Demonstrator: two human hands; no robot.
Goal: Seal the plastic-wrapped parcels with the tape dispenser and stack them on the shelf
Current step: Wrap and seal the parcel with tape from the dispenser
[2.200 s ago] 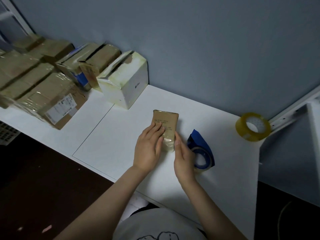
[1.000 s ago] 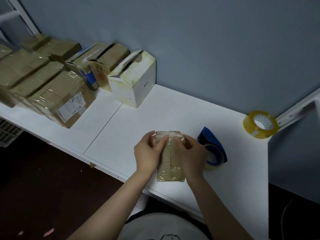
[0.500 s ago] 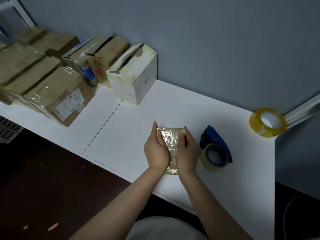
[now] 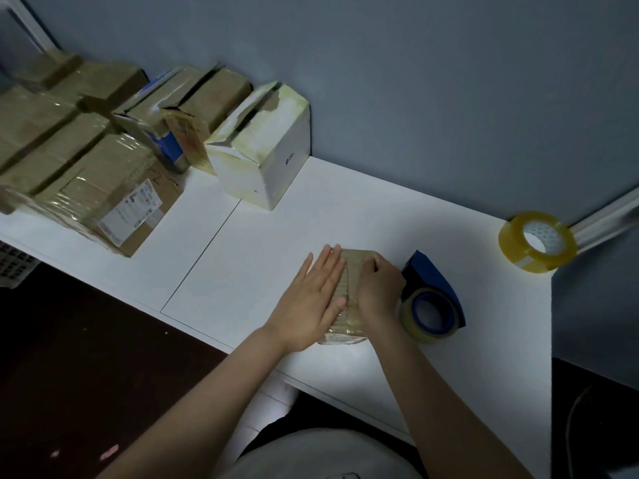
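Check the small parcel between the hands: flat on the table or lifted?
Flat on the table: the parcel lies under the left hand, fingers straight; the right hand curls over its right side.

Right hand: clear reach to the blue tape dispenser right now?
Probably yes. The right hand grips the parcel directly beside the tape dispenser, nothing between them; it must let go first.

Small brown plastic-wrapped parcel [image 4: 355, 267] lies flat on white worktop [image 4: 262, 257], near front edge. Blue tape dispenser [image 4: 432, 288] with clear roll just right of it. Other wrapped boxes [image 4: 86, 188] stacked far left.
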